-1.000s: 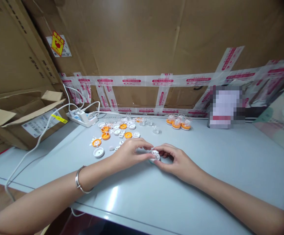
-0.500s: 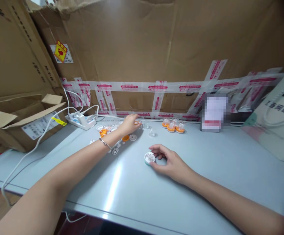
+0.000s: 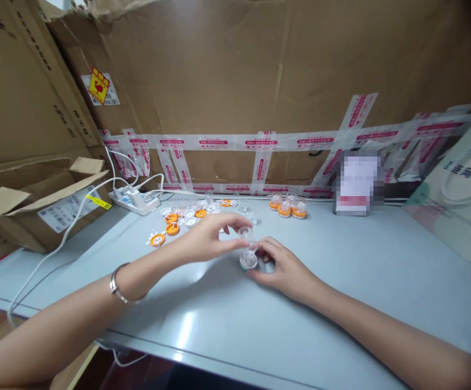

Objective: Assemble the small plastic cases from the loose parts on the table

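Grey and bare across most of its top, the bench (image 3: 341,281) runs under a wall of taped cardboard, with an open cardboard box (image 3: 36,200) at its nine o'clock end and a white power strip (image 3: 135,201) just beyond it. At the twelve o'clock edge stand four assembled orange-based pieces (image 3: 287,206) in a tight cluster, and left of them lies a loose scatter of small parts (image 3: 190,214), white and orange, too many and too small to count surely.

The left hand (image 3: 206,238) reaches in from eight o'clock, forearm low over the bench, a metal bracelet (image 3: 119,284) on the wrist. Its thumb and forefinger pinch a small clear cup (image 3: 245,233), held just above and touching distance from the white round cap (image 3: 248,260).

The right hand (image 3: 284,265) comes in from four o'clock, resting on the bench, fingers curled narrowly around the white round cap and steadying it from the three o'clock side. The cap sits on the bench between both hands, directly below the clear cup.
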Demonstrator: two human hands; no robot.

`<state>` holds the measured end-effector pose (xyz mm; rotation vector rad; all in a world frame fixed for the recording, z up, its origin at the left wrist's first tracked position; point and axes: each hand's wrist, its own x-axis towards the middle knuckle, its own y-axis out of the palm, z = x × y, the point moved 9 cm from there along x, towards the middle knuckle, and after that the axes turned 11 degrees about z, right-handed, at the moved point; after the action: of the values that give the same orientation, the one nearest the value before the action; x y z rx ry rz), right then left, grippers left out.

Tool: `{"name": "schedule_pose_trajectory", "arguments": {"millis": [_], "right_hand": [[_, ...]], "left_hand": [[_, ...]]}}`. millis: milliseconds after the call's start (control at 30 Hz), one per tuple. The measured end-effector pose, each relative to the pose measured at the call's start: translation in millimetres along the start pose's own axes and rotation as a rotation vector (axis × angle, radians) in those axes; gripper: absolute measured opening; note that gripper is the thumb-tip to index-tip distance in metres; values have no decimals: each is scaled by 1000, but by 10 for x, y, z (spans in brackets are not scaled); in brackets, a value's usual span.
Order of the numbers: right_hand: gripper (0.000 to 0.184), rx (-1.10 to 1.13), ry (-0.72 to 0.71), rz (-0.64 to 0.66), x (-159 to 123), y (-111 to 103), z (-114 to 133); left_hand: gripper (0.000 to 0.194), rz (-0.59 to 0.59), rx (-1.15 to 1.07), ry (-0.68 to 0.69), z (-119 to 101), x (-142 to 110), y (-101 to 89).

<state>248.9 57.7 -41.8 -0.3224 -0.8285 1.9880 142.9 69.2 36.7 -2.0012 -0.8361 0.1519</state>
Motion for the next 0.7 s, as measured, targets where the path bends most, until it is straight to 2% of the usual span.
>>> {"name": "schedule_pose_trajectory", "arguments": {"millis": [67, 167, 333, 700], "right_hand": [[20, -5, -3, 13, 7, 13, 3], [16, 0, 4, 21, 16, 23, -1], [18, 16, 4, 21, 22, 27, 7], [14, 4, -46, 59, 23, 54, 67]], "left_hand": [[27, 38, 33, 25, -105, -88, 143], [25, 32, 84, 22, -101, -111, 252], [21, 56, 63, 10, -7, -69, 329], [14, 74, 109, -23, 28, -94, 388]]}}
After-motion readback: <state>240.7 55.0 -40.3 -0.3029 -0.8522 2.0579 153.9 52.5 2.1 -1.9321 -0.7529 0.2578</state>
